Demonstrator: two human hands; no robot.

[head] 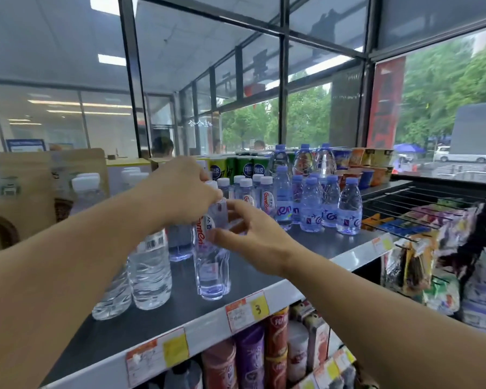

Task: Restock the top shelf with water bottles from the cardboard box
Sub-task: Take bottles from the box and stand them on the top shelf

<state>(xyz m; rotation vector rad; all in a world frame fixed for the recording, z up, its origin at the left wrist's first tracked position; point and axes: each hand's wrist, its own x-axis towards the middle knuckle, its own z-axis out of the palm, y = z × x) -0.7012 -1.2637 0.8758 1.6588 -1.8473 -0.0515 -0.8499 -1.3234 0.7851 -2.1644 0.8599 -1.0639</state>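
Note:
A clear water bottle (212, 265) with a white label and red lettering stands near the front of the dark top shelf (334, 245). My left hand (184, 189) grips it around the cap and neck from above. My right hand (246, 234) touches its label from the right side, fingers spread. Two larger clear bottles (149, 270) stand to its left. Behind it stand several white-capped bottles (253, 192), and several blue-capped bottles (331, 206) fill the right part of the shelf. The cardboard box is out of view.
Green cans (242, 167) and cup noodles (368, 164) line the back of the shelf. Brown pouches (23, 192) stand at the left. Snack tubes (247, 357) sit below, behind price tags (247, 310). Hanging snack bags (432, 242) and wire hooks fill the right. Windows lie behind.

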